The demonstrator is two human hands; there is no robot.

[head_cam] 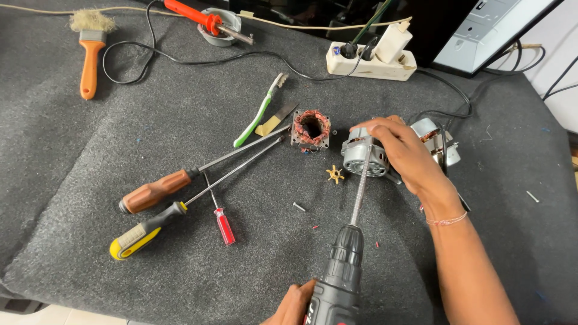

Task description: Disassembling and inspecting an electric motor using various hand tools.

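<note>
The motor (365,157) is lying on its side just right of the middle of the grey mat (90,180), a ribbed silver housing with its round end turned toward the camera and a second metal part with copper showing behind it. The right hand (404,153) is closing over the top of it, fingers curled down across the housing, so most of the body is being covered. A long bit (361,183) is running from the drill (338,274) up to the motor's face, though where its tip is seating is hard to make out. The left hand (293,305) is gripping the drill at the bottom edge, where both are being cut off by the frame. Just left of the motor a small yellow fan wheel (335,174) is lying, and beyond it a square stator (311,128) with reddish windings. Further left, three screwdrivers (180,198) are crossing each other, with a green toothbrush (260,111) above them. A brush (90,51), a soldering iron (205,19) and a power strip (370,63) are sitting along the far edge.
</note>
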